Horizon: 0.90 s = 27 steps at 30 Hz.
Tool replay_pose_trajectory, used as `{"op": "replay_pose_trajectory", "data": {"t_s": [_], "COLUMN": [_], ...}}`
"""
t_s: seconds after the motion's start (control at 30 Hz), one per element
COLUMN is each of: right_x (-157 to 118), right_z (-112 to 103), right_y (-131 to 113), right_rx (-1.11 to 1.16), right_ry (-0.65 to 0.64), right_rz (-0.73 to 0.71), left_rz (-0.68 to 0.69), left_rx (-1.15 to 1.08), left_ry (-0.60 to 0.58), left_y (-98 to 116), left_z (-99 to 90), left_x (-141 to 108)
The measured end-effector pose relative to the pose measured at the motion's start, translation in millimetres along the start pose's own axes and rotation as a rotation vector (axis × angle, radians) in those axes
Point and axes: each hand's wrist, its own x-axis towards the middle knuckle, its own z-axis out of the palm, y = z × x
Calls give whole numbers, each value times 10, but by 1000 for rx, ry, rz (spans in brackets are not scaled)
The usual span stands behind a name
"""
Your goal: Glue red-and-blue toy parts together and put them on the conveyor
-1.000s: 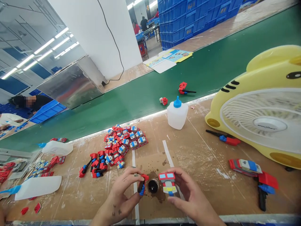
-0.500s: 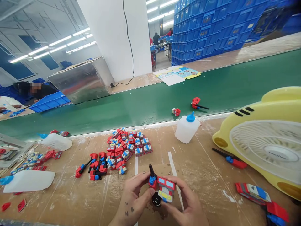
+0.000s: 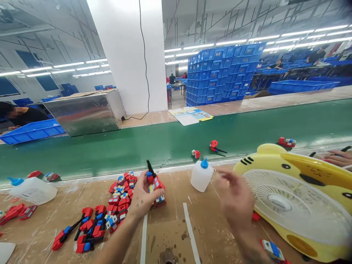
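Observation:
In the head view, my left hand (image 3: 141, 198) is closed around a red, blue and grey toy robot piece (image 3: 157, 185) with a black rod standing up from it. My fingers and thumb cover part of the piece. It is beside the pile of red and white toy parts (image 3: 122, 194). My right hand (image 3: 235, 190) is blurred, with its fingers partly stretched out and no object visible in them. Nearest to it, with a gap between, stands a white squeeze bottle (image 3: 201, 178) with a blue cap; the yellow fan (image 3: 297, 234) is on its other side.
Red arm pieces with black rods (image 3: 92, 227) lie at left. Another squeeze bottle (image 3: 34, 190) lies on its side. Beyond the bench runs a green conveyor belt (image 3: 132, 146) carrying a few toy parts. Another person's hand (image 3: 341, 157) shows behind the fan.
The view has tilted up and turned right. My left hand has carried the toy piece forward and left, beside the pile. My right hand has let go of it and moved right.

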Motion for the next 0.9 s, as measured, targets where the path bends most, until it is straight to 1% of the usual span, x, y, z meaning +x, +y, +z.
{"op": "replay_pose_trajectory", "data": {"t_s": [0.03,0.07,0.13,0.17,0.2,0.27,0.3,0.37,0.47,0.57,0.63,0.7,0.73,0.8,0.87,0.9], "right_x": [323,645,1224,1455,1636,1842,1876,1854,1749,1712,1759,1862,1925,2024,1998,1905], "right_z": [44,130,385,527,660,866,932,995,983,939,919,896,872,773,572,432], "right_y": [116,230,435,523,602,745,813,949,1132,1225,1202,1086,987,708,357,184], "right_rx": [-19,-41,-128,-182,-241,-354,-405,-490,-585,-628,-604,-535,-485,-354,-180,-86], "right_ry": [17,2,-79,-134,-200,-346,-418,-548,-687,-737,-711,-644,-599,-495,-396,-357], "right_rz": [54,82,147,178,206,259,283,322,344,333,321,305,293,259,206,175], "left_rz": [19,27,20,12,3,-15,-24,-41,-71,-119,-155,-186,-197,-208,-209,-205], "left_rx": [120,233,407,473,551,713,790,931,1097,1199,1232,1241,1238,1223,1197,1180], "left_ry": [-35,-60,-89,-101,-121,-183,-218,-281,-362,-457,-522,-576,-595,-612,-602,-589], "left_y": [1,-10,-68,-111,-161,-271,-327,-432,-568,-688,-759,-810,-823,-819,-779,-748], "left_z": [-18,-11,70,132,200,325,374,440,483,510,528,544,552,569,590,600], "left_x": [232,469,929,1142,1336,1663,1795,2004,2213,2345,2407,2451,2465,2470,2443,2418]}}
